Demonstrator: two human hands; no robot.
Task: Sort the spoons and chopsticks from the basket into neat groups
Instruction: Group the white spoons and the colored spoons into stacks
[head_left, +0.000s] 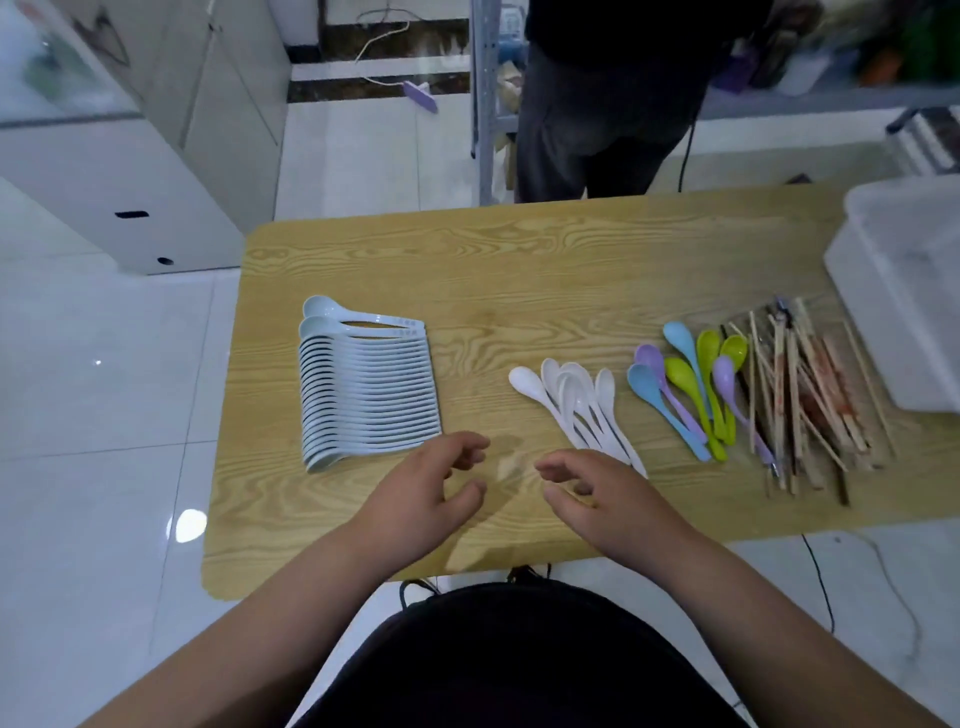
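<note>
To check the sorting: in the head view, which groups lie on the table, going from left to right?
Pale blue spoon stack → white spoons → coloured spoons → chopsticks → white tub.

The basket (904, 291) runs off the right edge, so its far side is unseen, and the desk (519, 270) loses its right end there too. The right grip (608, 499) covers some handle tips of the white spoons (582, 400). Small print on the handles of the pale blue spoons (369, 389) is too fine to read. The chopsticks (800, 395) overlap too much to count. A standing person (597, 114) is cut off at the top edge, and the shelves (841, 47) beside them are blurred.
</note>
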